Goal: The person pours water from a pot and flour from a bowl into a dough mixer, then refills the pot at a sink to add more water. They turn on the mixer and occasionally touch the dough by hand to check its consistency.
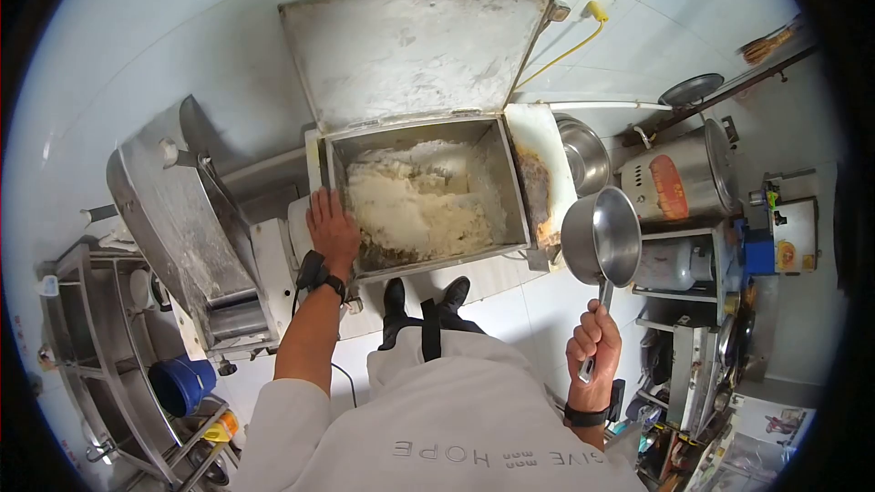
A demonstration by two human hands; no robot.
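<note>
My left hand (334,230) lies with its fingers spread on the left edge of a metal dough mixer trough (521,210). Inside the trough is a heap of pale flour (401,200), clumped in places. The trough's lid (419,55) stands raised at the back. Out to the right, my right hand (594,343) is closed round the handle of a deep metal dipper (612,235). The dipper is held tilted, apart from the trough, and the visible part of its inside shows only bare metal.
A dough-pressing machine (196,228) stands left of the trough. A metal basin (581,155), a large metal pot (679,178) and a gas cylinder (674,261) are on the right. A blue bucket (180,384) sits at lower left, beside a metal rack (87,355). A yellow cord (570,50) hangs behind.
</note>
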